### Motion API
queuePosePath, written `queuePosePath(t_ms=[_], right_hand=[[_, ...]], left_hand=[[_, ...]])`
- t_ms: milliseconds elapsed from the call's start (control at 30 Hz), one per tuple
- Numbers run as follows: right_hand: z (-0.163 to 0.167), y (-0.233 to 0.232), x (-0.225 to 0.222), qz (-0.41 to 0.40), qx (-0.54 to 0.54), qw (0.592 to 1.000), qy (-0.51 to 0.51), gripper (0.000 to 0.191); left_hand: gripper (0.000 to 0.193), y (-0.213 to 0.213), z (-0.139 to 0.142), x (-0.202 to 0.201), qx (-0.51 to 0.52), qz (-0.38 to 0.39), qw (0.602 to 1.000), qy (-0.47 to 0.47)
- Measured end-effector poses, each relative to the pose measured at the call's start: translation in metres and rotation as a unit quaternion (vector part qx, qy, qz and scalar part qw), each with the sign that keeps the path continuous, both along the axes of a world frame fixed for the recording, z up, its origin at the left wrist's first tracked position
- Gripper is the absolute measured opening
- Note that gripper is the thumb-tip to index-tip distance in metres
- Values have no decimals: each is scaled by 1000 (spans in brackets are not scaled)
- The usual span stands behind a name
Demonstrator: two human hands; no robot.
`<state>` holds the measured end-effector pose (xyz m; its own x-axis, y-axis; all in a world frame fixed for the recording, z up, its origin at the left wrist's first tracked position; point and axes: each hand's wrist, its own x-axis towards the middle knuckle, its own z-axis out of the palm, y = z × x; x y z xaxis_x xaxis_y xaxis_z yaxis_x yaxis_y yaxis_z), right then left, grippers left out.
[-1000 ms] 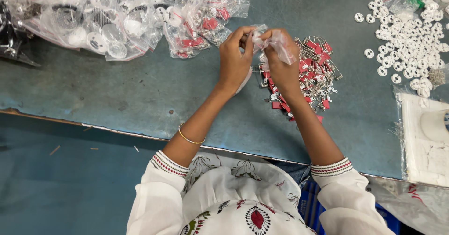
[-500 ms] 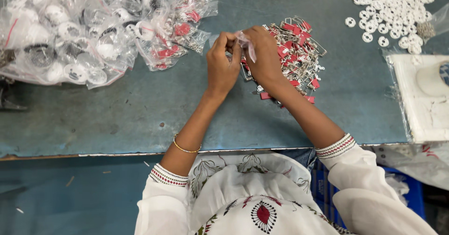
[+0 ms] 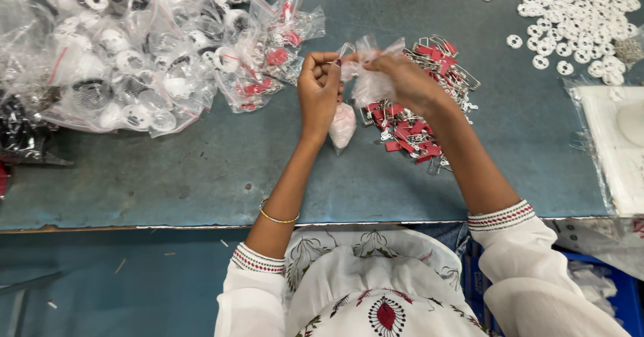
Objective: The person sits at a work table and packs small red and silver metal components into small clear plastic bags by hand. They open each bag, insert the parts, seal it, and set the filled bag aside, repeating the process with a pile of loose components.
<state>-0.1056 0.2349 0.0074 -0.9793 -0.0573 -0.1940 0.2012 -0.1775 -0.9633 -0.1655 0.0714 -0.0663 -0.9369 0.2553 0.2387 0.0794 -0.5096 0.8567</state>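
My left hand [image 3: 319,90] and my right hand [image 3: 405,81] are raised together over a blue-grey table [image 3: 201,169], both pinching the top of a small clear plastic bag [image 3: 365,82]. The bag's lower part [image 3: 343,126] hangs below my left hand and holds something pale. Just under and to the right of my right hand lies a heap of small red and metal clips [image 3: 416,126]. What is inside the bag is too blurred to name.
A pile of filled clear bags with white, black and red parts [image 3: 134,55] covers the far left. Several loose white rings [image 3: 577,22] lie at the far right, above a white tray in plastic [image 3: 620,149]. A blue crate [image 3: 604,290] sits below the table edge at right.
The view has shifted slightly and my hands have stayed together at the bag's mouth. The bag's lower part now hangs visibly below my left hand.
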Motion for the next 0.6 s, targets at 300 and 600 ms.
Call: queuePosePath(t_ms=[300,600], right_hand=[[-9,7,-16,-101,133,964,207,16],[-43,-55,-23,-225,457,801,315,12]], left_hand=[[24,5,7,7,-75,-34,996,26],[15,12,-5,14,-42,45,996,62]])
